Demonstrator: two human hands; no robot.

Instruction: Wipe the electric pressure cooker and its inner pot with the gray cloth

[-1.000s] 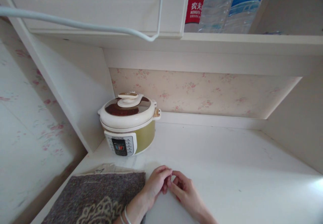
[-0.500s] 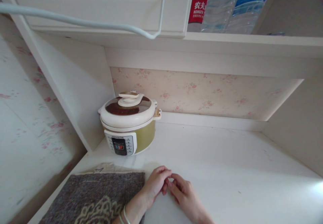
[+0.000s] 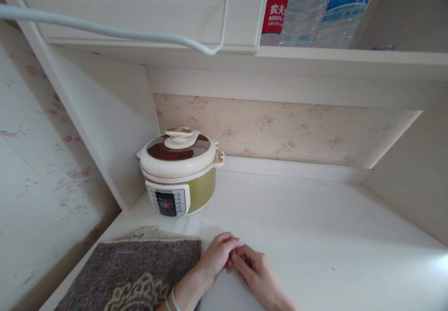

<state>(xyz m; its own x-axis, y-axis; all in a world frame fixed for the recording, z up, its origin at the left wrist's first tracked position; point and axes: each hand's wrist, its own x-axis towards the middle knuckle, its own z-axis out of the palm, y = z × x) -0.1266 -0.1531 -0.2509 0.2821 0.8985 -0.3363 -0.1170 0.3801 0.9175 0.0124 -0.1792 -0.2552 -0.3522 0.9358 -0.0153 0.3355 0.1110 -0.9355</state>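
My left hand [image 3: 220, 253] and my right hand [image 3: 254, 267] meet at the fingertips low over the white countertop [image 3: 297, 236]. Both have curled, closed fingers, and whatever may lie between them is hidden. A pale bangle [image 3: 174, 299] circles my left wrist. Under my left forearm lies a folded grey-brown cloth [image 3: 147, 259] with a cream pattern. Beyond the hands, to the left, stands an electric pressure cooker [image 3: 199, 189], white and olive green, with its lid on.
Above hangs a white cabinet [image 3: 140, 17], with a pale cable [image 3: 115, 31] across its front. Plastic bottles [image 3: 304, 17] and a blue-labelled pack [image 3: 345, 7] sit on the open shelf. White side panels [image 3: 108, 115] and a flowered wall [image 3: 266, 124] bound the counter.
The right fingertips have shifted slightly against the left ones, and both hands sit a little lower in view. The cooker and cloth have not moved.
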